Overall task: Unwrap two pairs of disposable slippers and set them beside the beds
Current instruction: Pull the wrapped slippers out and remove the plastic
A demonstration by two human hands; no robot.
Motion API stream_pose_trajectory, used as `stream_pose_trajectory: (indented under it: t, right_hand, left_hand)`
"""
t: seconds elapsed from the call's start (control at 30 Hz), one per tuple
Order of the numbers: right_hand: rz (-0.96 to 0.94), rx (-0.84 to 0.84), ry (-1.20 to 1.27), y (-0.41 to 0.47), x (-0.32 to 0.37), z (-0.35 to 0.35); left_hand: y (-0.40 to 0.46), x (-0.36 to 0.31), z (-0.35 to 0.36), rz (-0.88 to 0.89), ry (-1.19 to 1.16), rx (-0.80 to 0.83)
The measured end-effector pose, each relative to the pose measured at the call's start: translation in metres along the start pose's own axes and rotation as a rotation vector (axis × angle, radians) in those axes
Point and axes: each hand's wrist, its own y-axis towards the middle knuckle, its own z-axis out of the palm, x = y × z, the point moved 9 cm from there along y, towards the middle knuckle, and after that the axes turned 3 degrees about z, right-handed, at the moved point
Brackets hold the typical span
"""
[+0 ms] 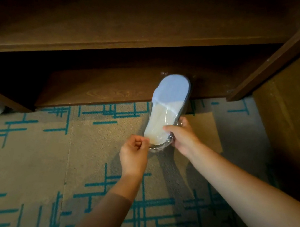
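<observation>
- right hand [183, 137] has its grip around the heel end of the wrapped slippers [167, 106], held up over the carpet [22, 152], toe pointing at the dark wooden shelf [101, 84]
- left hand [134, 155] is pinching the clear plastic wrap [156, 147] at the heel

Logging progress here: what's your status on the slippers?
Right hand grips wrapped slipper pack at its heel end. Left hand pinches the plastic wrap there. Wrap not yet off. Nothing in the way; pack held over the carpet.
</observation>
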Motion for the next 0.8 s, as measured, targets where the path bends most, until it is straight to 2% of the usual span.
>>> stream_pose_trajectory:
  t: [0.1,0.2,0.33,0.4,0.47,0.53,0.63,0.7,0.8]
  right_hand:
    - [-0.03,-0.013,0.074,0.004,0.013,-0.004]
    - [-0.027,-0.028,0.186,0.006,0.023,-0.005]
    - [-0.043,0.065,0.096,0.004,0.025,-0.004]
    - [-0.071,0.098,-0.001,0.001,0.029,-0.004]
    - [-0.085,0.134,-0.032,-0.001,0.033,0.0]
    - [-0.081,0.153,-0.014,-0.002,0.033,0.003]
    - [-0.044,0.151,0.101,-0.001,0.032,-0.001]
    - [-0.039,0.153,0.118,0.0,0.03,-0.003]
    - [-0.072,0.128,0.108,-0.001,0.028,-0.001]
  left_hand:
    - [-0.016,0.006,0.004,-0.049,-0.203,-0.036]
    - [-0.028,0.01,0.013,-0.118,-0.295,-0.004]
    - [-0.027,0.021,0.015,-0.364,-0.567,0.114]
    - [-0.015,0.014,0.008,-0.32,-0.542,0.167]
    - [-0.005,0.003,0.005,-0.228,-0.393,0.213]
    - [0.0,-0.006,0.004,-0.131,-0.259,0.204]
    - [0.006,-0.008,-0.006,-0.054,-0.207,0.156]
    - [0.009,-0.007,-0.019,-0.022,-0.241,0.082]
    - [0.005,-0.021,-0.049,0.1,-0.39,-0.19]
